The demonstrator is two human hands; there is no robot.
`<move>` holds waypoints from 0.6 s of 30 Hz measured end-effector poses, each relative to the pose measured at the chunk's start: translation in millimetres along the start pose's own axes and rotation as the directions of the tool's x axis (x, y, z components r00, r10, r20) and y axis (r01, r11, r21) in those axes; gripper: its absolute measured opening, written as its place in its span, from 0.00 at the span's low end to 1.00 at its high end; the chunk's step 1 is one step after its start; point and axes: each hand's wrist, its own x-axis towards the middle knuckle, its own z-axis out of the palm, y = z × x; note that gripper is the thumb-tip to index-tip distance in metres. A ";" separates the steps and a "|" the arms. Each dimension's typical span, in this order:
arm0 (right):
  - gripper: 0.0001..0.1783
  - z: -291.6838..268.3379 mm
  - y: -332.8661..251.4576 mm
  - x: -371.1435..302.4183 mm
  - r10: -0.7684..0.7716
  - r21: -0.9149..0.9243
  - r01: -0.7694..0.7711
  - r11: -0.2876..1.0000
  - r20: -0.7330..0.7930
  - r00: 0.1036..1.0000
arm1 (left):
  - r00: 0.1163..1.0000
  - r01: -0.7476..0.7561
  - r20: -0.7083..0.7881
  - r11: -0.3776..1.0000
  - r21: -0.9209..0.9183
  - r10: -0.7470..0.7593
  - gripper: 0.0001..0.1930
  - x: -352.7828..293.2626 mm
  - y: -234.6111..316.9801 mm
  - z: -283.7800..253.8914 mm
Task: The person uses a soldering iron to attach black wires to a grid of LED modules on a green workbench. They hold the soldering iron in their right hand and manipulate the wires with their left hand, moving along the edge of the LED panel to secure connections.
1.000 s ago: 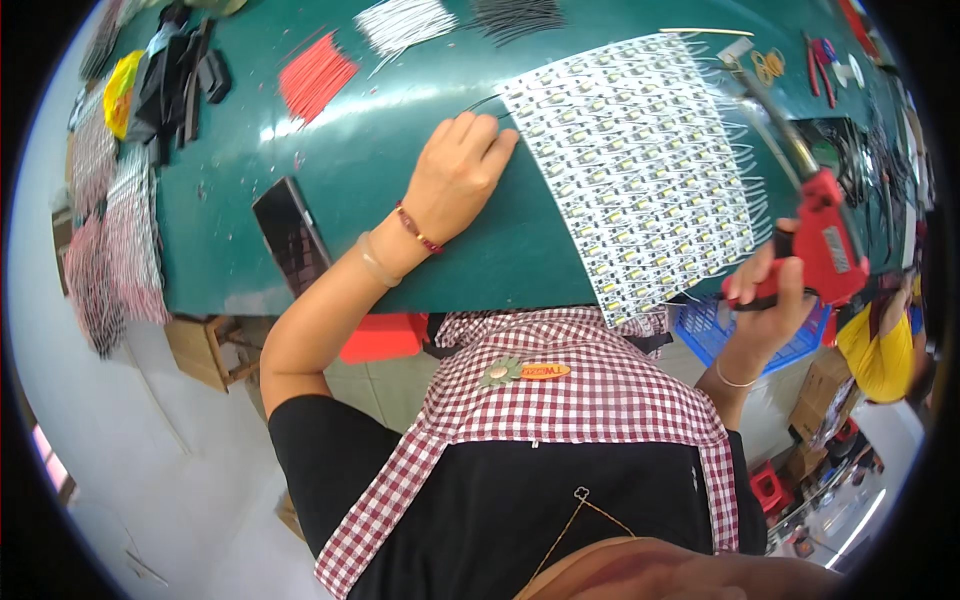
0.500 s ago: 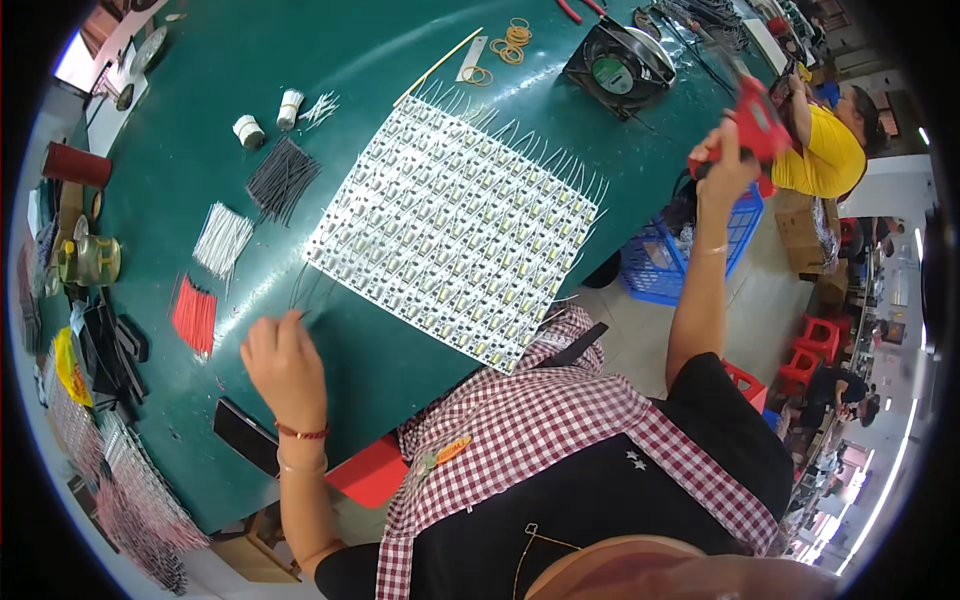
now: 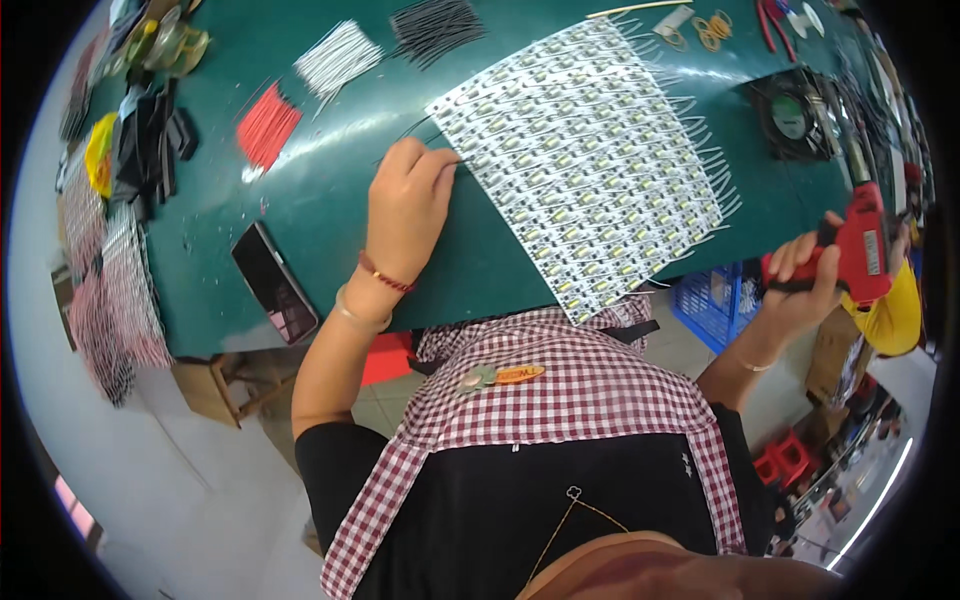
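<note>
A white panel of small circuit boards [image 3: 590, 160] lies on the green table, with thin white wires sticking out along its right edge. My left hand [image 3: 408, 195] is at the panel's left edge, its thumb and fingers pinched on a thin black wire [image 3: 457, 163]. Off to the right, my right hand [image 3: 808, 275] grips a red pistol-shaped soldering gun [image 3: 868, 250] by its dark handle. The gun's metal nose points away from me, beside a black fan [image 3: 795, 115] and apart from the panel.
Bundles of red wires [image 3: 268, 128], white wires [image 3: 338, 60] and black wires [image 3: 436, 28] lie at the far left. A phone [image 3: 273, 283] sits near the front edge. Rubber bands [image 3: 713, 30] and red-handled pliers [image 3: 776, 28] are at the back. A blue basket [image 3: 715, 305] stands below the table.
The view has turned, shifting the whole scene. My left hand has come closer to the panel's left edge. My right hand still holds the soldering gun, now lower in view.
</note>
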 end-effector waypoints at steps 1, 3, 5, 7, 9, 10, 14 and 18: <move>0.22 14.7 6.0 -7.7 0.070 0.039 -0.072 0.997 0.052 0.996 | 1.000 -0.017 -0.025 0.999 0.033 0.018 0.06 -3.5 -2.5 2.3; 0.22 43.8 10.2 -27.2 0.203 0.077 -0.213 0.974 0.118 0.972 | 0.999 -0.051 -0.010 0.995 0.082 0.052 0.06 -3.1 -5.1 3.9; 0.21 69.0 14.8 -45.6 0.366 0.039 -0.377 0.925 0.166 0.916 | 0.996 -0.090 -0.003 0.990 0.104 0.091 0.07 -5.1 -6.8 3.5; 0.20 77.0 24.9 -56.6 0.492 -0.050 -0.495 0.867 0.239 0.837 | 0.994 -0.108 -0.006 0.992 0.069 0.109 0.08 -8.0 -5.6 4.2; 0.14 90.3 28.6 -63.7 0.586 -0.149 -0.568 0.810 0.258 0.768 | 0.990 -0.135 -0.022 0.990 0.042 0.136 0.11 -11.8 -7.3 5.6; 0.15 91.5 31.6 -65.1 0.602 -0.219 -0.561 0.798 0.291 0.743 | 0.990 -0.139 -0.019 0.989 0.042 0.140 0.12 -12.0 -7.5 5.7; 0.16 94.6 45.7 -75.7 0.661 -0.349 -0.563 0.749 0.344 0.667 | 0.987 -0.161 -0.011 0.986 0.042 0.162 0.14 -11.9 -4.8 4.6; 0.12 97.1 47.1 -81.5 0.649 -0.418 -0.509 0.753 0.340 0.681 | 0.986 -0.165 0.003 0.986 0.019 0.165 0.14 -14.1 -6.6 8.1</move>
